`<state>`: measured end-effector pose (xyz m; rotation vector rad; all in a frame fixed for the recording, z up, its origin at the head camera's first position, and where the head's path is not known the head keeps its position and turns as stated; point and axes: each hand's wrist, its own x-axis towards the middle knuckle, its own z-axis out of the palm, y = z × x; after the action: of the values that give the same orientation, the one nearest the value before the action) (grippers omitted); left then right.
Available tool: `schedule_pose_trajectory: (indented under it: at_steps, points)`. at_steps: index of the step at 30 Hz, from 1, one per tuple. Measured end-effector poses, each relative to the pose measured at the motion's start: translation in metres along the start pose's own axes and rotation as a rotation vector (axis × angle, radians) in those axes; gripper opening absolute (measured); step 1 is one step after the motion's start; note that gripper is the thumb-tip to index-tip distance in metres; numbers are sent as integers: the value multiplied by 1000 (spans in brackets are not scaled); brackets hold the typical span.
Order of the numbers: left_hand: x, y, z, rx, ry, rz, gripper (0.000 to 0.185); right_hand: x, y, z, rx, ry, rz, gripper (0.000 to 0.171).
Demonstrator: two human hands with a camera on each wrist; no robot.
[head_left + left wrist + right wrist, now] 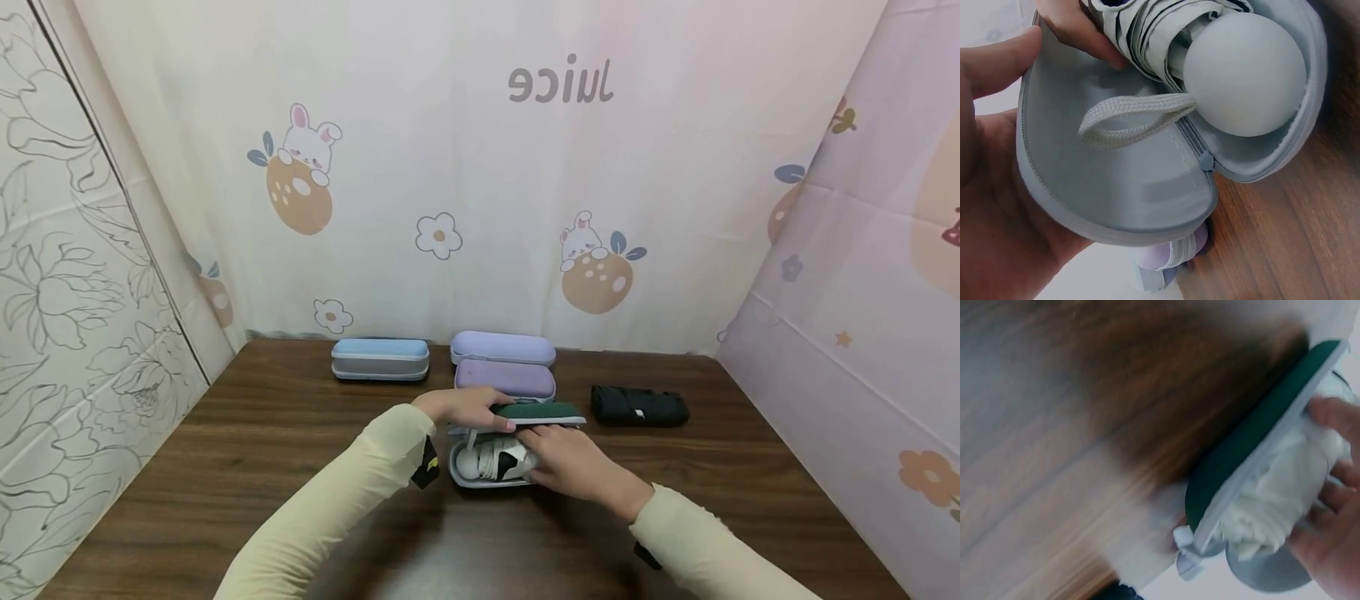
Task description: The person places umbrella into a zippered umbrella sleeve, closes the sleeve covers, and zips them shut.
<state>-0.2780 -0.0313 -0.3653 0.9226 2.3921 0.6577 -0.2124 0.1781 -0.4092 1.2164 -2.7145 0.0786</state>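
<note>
While a printed curtain (375, 167) hangs beyond the green case (546, 411) and a brown table (225, 467) lies under it, we see that the case's lid (1116, 181) is partly raised. Just beyond the case sit a lilac case (502, 348) and, nearer to it, a mauve case (505, 378); farther off to its left is a blue case (380, 362), and to its right, a little beyond, a black pouch (637, 406). Inside the green case lies a folded umbrella (498, 461), white cloth with a black patch — its round handle (1244, 75) is at the case's left end. Our left hand (471, 408) is at the far side of the case, fingers behind the lid and thumb at its edge, so we have it in a grip. Our right hand (567, 461) reaches into the right part of the case, where fingers and thumb grasp the umbrella. From the handle a strap (1141, 103) loops toward the lid, and a small zip pull (1207, 161) sits at the case's left end.
</note>
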Motion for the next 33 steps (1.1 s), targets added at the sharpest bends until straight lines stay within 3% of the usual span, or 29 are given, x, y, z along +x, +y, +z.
schedule_pose_trajectory:
  at_steps: [4, 9, 12, 15, 21, 27, 33]
  points:
    - [-1, 0, 0, 27, 0, -7, 61, -9, 6, -12, 105, -13, -39, 53]
    - [-3, -1, 2, 33, 2, -12, 62, -22, 19, -26, 158, 248, -252, 33]
    - [-4, -1, 4, 35, 4, -8, 63, -25, 29, -32, 160, 358, -255, 31]
    - [-6, 0, 6, 59, 10, 5, 64, -28, 38, -35, 192, 305, -155, 38]
    - [-9, 5, 12, 174, 56, 68, 64, -31, 45, -36, 306, 50, -3, 62]
    - [-12, 9, 21, 312, 113, 80, 61, -28, 44, -27, 259, 0, -69, 79]
    - [-14, 9, 28, 350, 142, 85, 56, -28, 41, -16, 208, -2, -114, 77]
